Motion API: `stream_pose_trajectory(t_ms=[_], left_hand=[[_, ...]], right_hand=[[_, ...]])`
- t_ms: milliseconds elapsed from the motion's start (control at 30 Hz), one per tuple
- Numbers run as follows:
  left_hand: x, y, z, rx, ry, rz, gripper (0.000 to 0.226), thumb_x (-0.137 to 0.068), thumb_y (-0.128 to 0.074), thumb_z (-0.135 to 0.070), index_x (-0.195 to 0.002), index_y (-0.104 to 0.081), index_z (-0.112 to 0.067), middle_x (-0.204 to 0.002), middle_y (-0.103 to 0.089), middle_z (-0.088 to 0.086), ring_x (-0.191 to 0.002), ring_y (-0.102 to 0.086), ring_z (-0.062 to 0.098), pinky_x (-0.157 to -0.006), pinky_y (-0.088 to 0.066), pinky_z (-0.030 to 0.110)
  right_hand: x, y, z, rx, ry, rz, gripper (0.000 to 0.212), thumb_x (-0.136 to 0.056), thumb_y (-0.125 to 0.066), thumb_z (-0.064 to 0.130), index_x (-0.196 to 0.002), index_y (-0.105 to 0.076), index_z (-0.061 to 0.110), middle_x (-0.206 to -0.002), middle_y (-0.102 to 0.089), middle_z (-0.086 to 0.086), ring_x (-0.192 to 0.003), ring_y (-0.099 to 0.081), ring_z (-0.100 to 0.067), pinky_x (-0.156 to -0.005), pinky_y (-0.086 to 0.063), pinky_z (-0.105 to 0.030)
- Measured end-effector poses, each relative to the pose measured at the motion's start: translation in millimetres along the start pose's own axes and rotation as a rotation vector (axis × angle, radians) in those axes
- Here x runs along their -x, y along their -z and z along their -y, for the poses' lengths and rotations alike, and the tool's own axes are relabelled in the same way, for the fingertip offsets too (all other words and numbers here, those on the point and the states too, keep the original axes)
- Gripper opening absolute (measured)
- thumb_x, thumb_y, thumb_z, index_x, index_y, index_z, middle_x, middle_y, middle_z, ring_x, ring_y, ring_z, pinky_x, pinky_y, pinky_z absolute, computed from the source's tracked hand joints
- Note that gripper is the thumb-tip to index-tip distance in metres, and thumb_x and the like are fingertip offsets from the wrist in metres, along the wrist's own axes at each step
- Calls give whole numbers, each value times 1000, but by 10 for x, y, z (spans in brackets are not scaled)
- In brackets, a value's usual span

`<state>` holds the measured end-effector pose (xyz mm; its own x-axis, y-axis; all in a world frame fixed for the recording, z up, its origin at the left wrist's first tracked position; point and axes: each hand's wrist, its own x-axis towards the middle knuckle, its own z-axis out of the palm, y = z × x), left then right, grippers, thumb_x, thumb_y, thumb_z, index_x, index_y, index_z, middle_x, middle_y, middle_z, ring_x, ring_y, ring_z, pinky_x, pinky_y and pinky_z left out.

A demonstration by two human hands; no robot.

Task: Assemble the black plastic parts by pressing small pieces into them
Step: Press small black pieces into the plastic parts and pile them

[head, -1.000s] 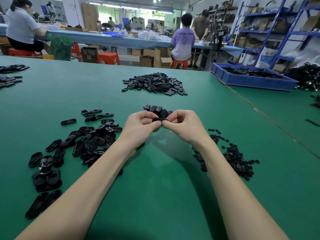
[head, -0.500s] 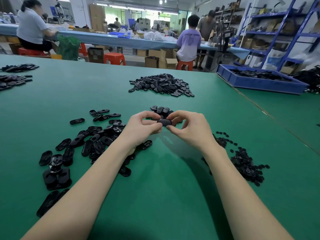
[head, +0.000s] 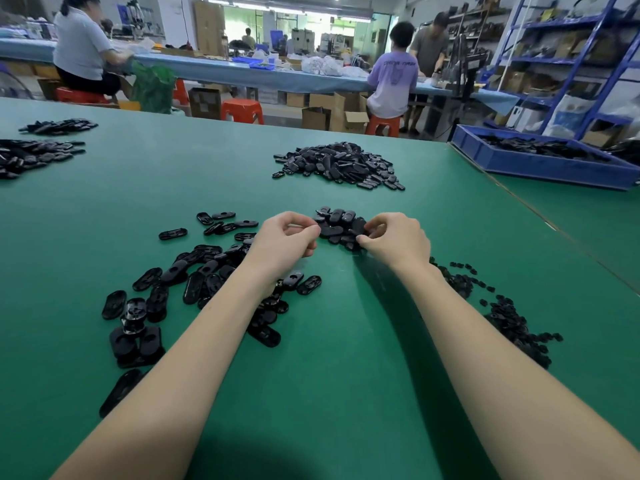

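Small stack of black parts (head: 341,225) on green table (head: 346,375), between the hands. Right hand (head: 394,242) fingers curled, touching the stack; grip unclear. Left hand (head: 285,242) curled, contents not visible. Loose parts (head: 194,275) left; small pieces (head: 512,323) right.

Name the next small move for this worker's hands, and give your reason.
Probably the right hand lets go of the black part it pinches at the small finished pile, then both fetch new pieces, because the left hand seems to hold nothing.
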<state>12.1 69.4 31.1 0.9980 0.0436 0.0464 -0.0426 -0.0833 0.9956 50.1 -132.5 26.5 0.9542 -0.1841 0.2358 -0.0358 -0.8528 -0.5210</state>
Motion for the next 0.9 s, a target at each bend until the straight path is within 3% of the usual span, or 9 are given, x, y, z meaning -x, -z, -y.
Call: stream_pose_trajectory(t_ms=[100,167,267,333,533,667,733,800,900], left_hand=[[-5,2,-10,9,0,-8,7,-92,-68,-14,-97,-70,-9,-84,-69,3,-74,-67,12,-77,-61,25],[-9,2,-12,17,-1,-15,6,-93,-68,-13,-97,-69,-9,-85,-69,5,-76,-68,13,-75,-61,23],[-13,10,-20,16,-2,-17,6,-93,-68,-13,-97,-70,-10,-89,-70,6,-77,-68,13,-72,-60,21],[-13,20,-28,17,2,-21,6,-93,-67,-14,-97,-69,-11,-92,-70,5,-75,-69,10,-68,-59,19],[-4,27,-57,3,3,-14,7,-92,-68,-17,-98,-69,-14,-99,-73,6,-78,-69,9,-70,-60,21],[22,30,-67,-31,6,2,8,-93,-67,-20,-98,-70,-16,-100,-74,4,-83,-69,11,-77,-60,26],[39,23,-85,-38,14,40,7,-95,-66,-22,-98,-70,-17,-98,-75,1,-81,-68,11,-73,-59,22],[61,-2,-115,-64,38,131,9,-96,-65,-23,-99,-73,-18,-96,-76,0,-78,-67,10,-66,-57,17],[110,-63,-141,-69,98,299,14,-97,-66,-20,-103,-75,-13,-93,-75,3,-74,-67,11,-66,-56,17]], right_hand=[[105,32,54,-103,85,14,8,-86,-77,38,-92,-72,34,-75,-67,20,-77,-63,-5,-57,-39,-20],[202,55,116,-198,215,157,5,-85,-79,32,-87,-76,34,-71,-68,19,-64,-59,3,-59,-44,-19],[361,66,208,-168,392,490,13,-84,-83,31,-91,-77,41,-85,-72,18,-56,-56,10,-56,-40,-5],[395,42,226,-80,441,556,17,-84,-83,34,-94,-76,47,-93,-72,17,-59,-55,14,-59,-38,-7],[397,5,238,-25,428,503,9,-87,-80,37,-92,-78,44,-88,-68,23,-66,-54,13,-74,-44,-23],[411,117,197,-138,397,482,4,-90,-79,34,-89,-79,38,-74,-69,30,-59,-57,12,-62,-43,-10],[402,262,156,-154,391,490,8,-92,-76,30,-98,-81,33,-84,-74,24,-66,-59,11,-65,-41,-6],[384,408,94,-172,357,495,10,-93,-75,30,-101,-79,34,-91,-77,13,-76,-63,3,-75,-47,-17],[382,568,1,-258,274,456,7,-92,-77,28,-97,-73,30,-85,-76,4,-69,-57,-9,-71,-45,-27]])
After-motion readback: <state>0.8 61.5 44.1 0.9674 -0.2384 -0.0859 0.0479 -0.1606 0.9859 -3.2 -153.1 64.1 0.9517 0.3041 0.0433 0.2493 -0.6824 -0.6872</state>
